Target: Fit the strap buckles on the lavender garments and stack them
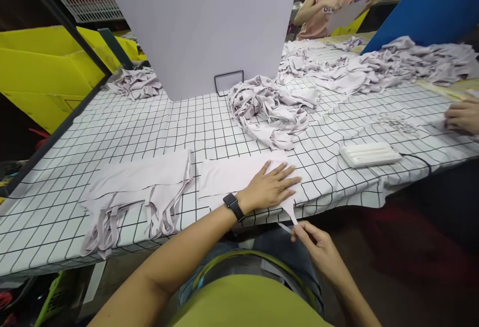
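A pale pink garment piece [228,174] lies spread on the checked tablecloth in front of me. My left hand [270,186], with a black watch on its wrist, rests flat on its right part, fingers spread. Just past the table's front edge, my right hand [310,242] pinches a narrow strap of the same piece and holds it taut. To the left lies a flat stack of similar pink garments [140,174], their straps hanging toward the front edge.
A crumpled heap of pink fabric [271,110] lies beyond my hands, before a large pale board [209,27]. At right are a white corded box [369,155], more heaped fabric [392,67] and another person's hand [464,115]. Another person [329,2] stands behind the table.
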Tool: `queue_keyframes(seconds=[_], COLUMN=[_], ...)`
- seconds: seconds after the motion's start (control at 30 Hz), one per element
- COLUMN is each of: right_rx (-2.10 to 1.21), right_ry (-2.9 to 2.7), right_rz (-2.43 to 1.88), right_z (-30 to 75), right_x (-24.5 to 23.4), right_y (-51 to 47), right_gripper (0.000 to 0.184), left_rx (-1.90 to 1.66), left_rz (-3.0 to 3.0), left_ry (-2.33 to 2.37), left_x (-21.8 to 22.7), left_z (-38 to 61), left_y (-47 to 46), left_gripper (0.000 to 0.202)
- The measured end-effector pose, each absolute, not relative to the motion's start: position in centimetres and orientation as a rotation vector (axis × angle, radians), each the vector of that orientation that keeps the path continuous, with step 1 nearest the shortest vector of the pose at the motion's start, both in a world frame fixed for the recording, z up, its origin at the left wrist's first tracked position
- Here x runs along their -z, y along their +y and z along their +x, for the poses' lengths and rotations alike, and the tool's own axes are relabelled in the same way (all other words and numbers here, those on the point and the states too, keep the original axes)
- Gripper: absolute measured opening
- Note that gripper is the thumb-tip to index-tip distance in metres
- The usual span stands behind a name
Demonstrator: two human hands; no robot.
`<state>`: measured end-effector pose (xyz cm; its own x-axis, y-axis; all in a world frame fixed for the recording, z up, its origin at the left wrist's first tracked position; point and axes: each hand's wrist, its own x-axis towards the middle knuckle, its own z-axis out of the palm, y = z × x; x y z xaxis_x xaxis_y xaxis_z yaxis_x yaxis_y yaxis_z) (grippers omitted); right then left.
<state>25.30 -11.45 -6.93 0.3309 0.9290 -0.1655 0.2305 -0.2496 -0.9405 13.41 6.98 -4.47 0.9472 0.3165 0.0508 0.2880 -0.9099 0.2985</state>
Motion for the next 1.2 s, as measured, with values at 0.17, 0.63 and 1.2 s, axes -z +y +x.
queue_keyframes(seconds=[0.17,0.63,1.2], right_rx=[-1.054,-1.287,-0.939], right_ry=[-1.120,-0.503,-0.839], right_rz=[-1.830,-1.702,-1.667], right_z=[26.4,26.8,28.9], right_x=[4.7,1.3,-1.6], right_y=[-17.0,-24.4,-21.1], right_gripper=[0.055,0.040,0.026], left_rx=[-0.158,-0.112,-0.182], left_rz=[2.823,2.833,2.784], left_ry=[0.452,0.493,0.476], left_x=[4.8,4.9,5.5], left_z=[13.5,13.6,13.9], left_y=[7.0,7.4,7.5], left_gripper=[0.052,0.052,0.048])
